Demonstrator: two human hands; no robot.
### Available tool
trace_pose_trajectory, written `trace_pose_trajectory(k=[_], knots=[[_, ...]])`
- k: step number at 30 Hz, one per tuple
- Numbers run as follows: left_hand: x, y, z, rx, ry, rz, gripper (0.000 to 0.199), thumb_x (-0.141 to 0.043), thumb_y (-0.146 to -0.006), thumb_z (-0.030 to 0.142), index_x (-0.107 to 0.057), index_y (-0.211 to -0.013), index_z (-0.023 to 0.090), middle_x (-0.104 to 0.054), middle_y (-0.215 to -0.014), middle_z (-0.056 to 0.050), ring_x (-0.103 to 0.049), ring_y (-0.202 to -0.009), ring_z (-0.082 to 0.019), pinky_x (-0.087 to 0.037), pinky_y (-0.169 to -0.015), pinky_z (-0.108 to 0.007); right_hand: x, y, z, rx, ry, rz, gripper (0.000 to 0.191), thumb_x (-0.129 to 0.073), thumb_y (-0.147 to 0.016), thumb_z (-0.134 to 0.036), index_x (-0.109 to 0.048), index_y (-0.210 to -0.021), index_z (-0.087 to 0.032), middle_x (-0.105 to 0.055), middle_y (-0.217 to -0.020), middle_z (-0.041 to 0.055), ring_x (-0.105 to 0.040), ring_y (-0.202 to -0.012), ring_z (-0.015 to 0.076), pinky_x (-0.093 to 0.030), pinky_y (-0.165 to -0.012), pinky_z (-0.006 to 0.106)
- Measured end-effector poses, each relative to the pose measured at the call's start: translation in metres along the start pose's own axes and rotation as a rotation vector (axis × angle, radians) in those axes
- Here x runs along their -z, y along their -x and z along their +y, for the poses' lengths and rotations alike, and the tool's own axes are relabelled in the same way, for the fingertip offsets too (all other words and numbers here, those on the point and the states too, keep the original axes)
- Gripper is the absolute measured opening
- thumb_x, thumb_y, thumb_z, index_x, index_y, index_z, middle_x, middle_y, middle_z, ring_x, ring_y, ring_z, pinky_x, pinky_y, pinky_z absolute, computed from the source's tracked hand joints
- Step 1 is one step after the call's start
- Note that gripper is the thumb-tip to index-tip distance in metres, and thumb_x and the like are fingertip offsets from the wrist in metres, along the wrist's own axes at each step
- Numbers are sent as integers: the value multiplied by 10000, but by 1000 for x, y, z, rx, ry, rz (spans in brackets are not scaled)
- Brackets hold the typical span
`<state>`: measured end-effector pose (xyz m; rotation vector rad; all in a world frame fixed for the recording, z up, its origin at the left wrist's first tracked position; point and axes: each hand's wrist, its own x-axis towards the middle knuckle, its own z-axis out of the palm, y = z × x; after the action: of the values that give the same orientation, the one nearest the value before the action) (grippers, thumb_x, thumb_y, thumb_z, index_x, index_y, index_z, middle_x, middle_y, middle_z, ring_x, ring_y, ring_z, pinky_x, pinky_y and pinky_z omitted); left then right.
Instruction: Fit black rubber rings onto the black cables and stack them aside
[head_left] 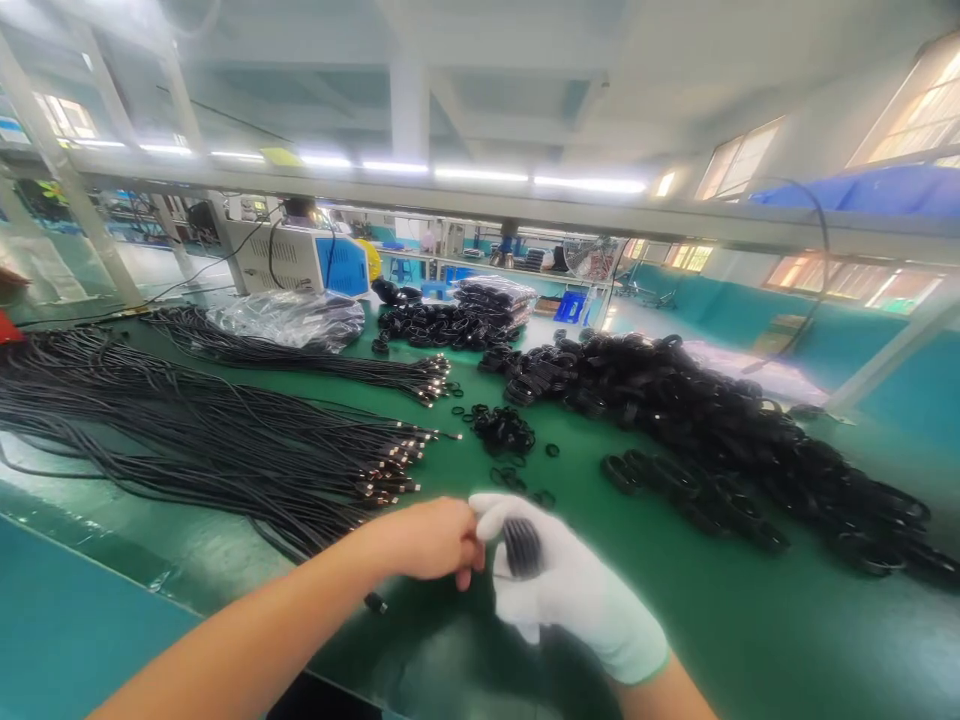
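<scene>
My right hand point(574, 590), in a white glove, is closed around a tight coil of black cable point(523, 547). Its gloved thumb and index finger reach toward my bare left hand point(442, 540). The left fingers are curled together right beside them, and whatever they pinch, if anything, is hidden. Below my left forearm a black cable plug point(376, 602) shows over the green mat. Just beyond both hands lies a small pile of black rings point(504, 430), with several loose ones around it.
Long straight black cables point(187, 420) with metal plugs cover the left side. A large heap of coiled black cables point(675, 410) fills the right. Farther back are a clear plastic bag point(292, 318), bagged coils point(491, 300) and a white-and-blue machine point(300, 258). A shelf beam point(465, 195) crosses above.
</scene>
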<state>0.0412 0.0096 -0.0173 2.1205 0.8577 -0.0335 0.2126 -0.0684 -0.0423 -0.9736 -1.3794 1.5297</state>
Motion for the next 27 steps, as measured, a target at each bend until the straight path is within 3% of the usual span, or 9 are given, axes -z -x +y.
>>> trace_pose_trajectory(k=[3, 5, 7, 12, 16, 19, 22, 25, 27], knots=[[-7, 9, 3, 46, 201, -10, 161, -493, -720, 207, -598, -602, 174, -649, -579, -9, -568, -523, -139, -429, -510, -237, 4, 2, 3, 83, -287, -188, 510, -753, -583, -172, -510, -1026, -237, -505, -1222, 99, -526, -458, 60, -376, -357, 190], [-5, 15, 8, 32, 508, 81, 102, -538, -732, 240, -590, -704, 157, -645, -626, -15, -564, -505, -125, -461, -509, -244, 4, -1, 8, 147, -366, -216, 530, -743, -643, -241, -466, -1094, -244, -631, -937, 54, -512, -418, 78, -348, -361, 181], [-1, 19, 13, -21, 784, 197, 120, -595, -717, 230, -573, -793, 140, -639, -666, -20, -587, -555, -122, -493, -563, -256, 1, -5, 15, 170, -405, -241, 563, -728, -674, -268, -430, -1150, -239, -629, -693, 0, -504, -408, 96, -343, -379, 174], [-2, 16, 18, -147, 1026, 296, 192, -602, -694, 126, -563, -882, 130, -615, -775, -25, -596, -665, -119, -503, -672, -275, -3, -11, 23, 184, -451, -212, 636, -686, -677, -219, -380, -1234, -212, -625, -647, 4, -512, -424, 101, -351, -393, 165], [-2, 16, 22, -230, 664, 534, 258, -558, -733, 133, -604, -981, 183, -611, -1003, -41, -581, -895, -166, -468, -819, -305, -1, -9, 16, 127, -404, -158, 617, -659, -675, -165, -403, -1237, -172, -609, -617, -9, -498, -417, 87, -365, -412, 171], [0, 16, 27, -311, 242, 544, 343, -559, -716, 115, -651, -1022, 240, -630, -1046, -15, -548, -977, -183, -436, -863, -291, -2, -8, 15, 26, -398, -221, 440, -689, -669, -176, -517, -1069, -109, -580, -537, -9, -473, -375, 82, -349, -381, 166], [-1, 10, 30, -311, 99, 522, 316, -514, -693, 77, -696, -898, 234, -666, -896, 7, -566, -868, -166, -447, -795, -262, -4, -10, 17, -4, -471, -250, 472, -723, -686, -417, -519, -994, -123, -613, -608, 28, -523, -399, 103, -388, -379, 178], [-3, 2, 25, -234, 91, 601, 291, -505, -681, 85, -693, -857, 221, -663, -849, 11, -567, -808, -157, -449, -753, -254, -7, -13, 16, -41, -566, -228, 679, -474, -714, -765, -459, -1075, -190, -634, -749, 50, -601, -501, 157, -469, -421, 240], [-3, 0, 19, -201, 91, 613, 274, -505, -675, 91, -687, -837, 217, -661, -841, 12, -566, -795, -158, -450, -741, -257, -8, -15, 15, -93, -610, -227, 702, -383, -731, -799, -464, -1083, -196, -626, -769, 50, -609, -549, 168, -482, -427, 250]])
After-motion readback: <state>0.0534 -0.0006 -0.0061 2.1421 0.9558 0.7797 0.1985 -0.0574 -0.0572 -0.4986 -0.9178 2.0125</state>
